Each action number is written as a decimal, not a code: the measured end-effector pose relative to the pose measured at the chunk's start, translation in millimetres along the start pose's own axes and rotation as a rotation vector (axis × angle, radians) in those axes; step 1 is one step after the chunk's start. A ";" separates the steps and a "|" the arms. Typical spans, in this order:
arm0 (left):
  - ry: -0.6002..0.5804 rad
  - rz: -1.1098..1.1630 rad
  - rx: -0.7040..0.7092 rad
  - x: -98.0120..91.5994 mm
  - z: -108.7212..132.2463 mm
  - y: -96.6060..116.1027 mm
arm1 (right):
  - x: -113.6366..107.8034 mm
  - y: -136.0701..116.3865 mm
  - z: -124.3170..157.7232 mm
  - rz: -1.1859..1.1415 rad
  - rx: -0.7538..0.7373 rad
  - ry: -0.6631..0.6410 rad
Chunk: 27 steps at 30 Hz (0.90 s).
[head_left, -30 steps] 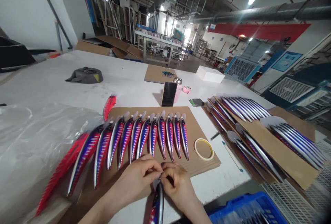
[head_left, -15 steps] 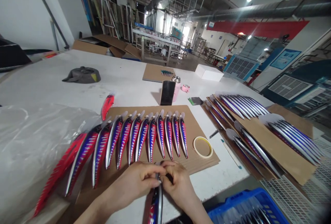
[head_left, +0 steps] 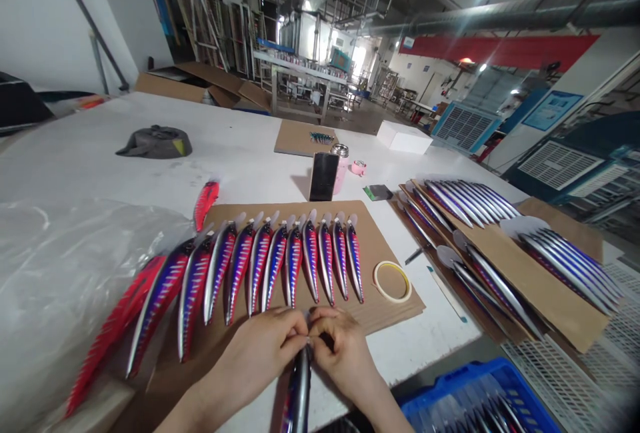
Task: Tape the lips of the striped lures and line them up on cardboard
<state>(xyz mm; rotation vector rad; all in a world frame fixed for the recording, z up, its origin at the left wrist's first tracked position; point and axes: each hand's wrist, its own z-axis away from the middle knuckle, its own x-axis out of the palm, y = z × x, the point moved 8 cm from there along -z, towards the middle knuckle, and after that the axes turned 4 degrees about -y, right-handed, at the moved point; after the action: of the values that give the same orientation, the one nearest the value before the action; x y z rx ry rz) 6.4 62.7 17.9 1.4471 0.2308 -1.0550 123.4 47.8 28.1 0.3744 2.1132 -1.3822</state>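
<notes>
At the near edge of the table, my left hand (head_left: 263, 348) and my right hand (head_left: 345, 354) meet with their fingertips pinched together at the upper end of a fishing lure (head_left: 299, 390). The lure is silver, blue and red, and its body points down toward me. My fingers cover its tip, so any small part between them is hidden. Just beyond my hands, a row of lures (head_left: 260, 263) in purple, red and silver lies on a cardboard sheet (head_left: 373, 316). A roll of tape (head_left: 393, 282) rests on the sheet's right side.
Plastic film (head_left: 75, 266) covers the left side. A phone (head_left: 324, 176) stands before a pink bottle (head_left: 341, 170). Stacked cardboard (head_left: 540, 276) with more lures lies at right. Below it is a blue crate (head_left: 445, 390) of lures. A grey cap (head_left: 156, 142) sits farther back.
My hands stay together at the lure's upper end, with the left fingers curled in more. The lure's body has turned slightly and shows more of its silver side.
</notes>
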 end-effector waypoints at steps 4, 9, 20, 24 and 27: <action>0.007 -0.028 0.012 -1.1 0.0 2.0 | 0.4 1.5 0.8 -0.006 0.000 0.000; 0.018 -0.029 0.021 -1.5 -0.5 0.9 | 1.8 2.0 1.4 -0.022 0.007 -0.014; 0.012 -0.081 0.029 -1.5 -2.1 1.8 | 0.3 -4.8 -1.0 -0.010 0.020 -0.100; 0.004 -0.068 0.038 -2.2 -0.9 -0.9 | 1.7 -3.7 -0.4 -0.018 0.033 0.009; -0.027 -0.013 0.045 -2.5 1.6 -3.3 | 3.2 -3.1 2.9 -0.002 0.024 0.067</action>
<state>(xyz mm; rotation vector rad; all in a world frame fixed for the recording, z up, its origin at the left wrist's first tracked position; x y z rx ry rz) 2.0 63.2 17.8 1.4722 0.1981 -1.0959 120.3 43.6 27.6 0.4344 2.1530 -1.4157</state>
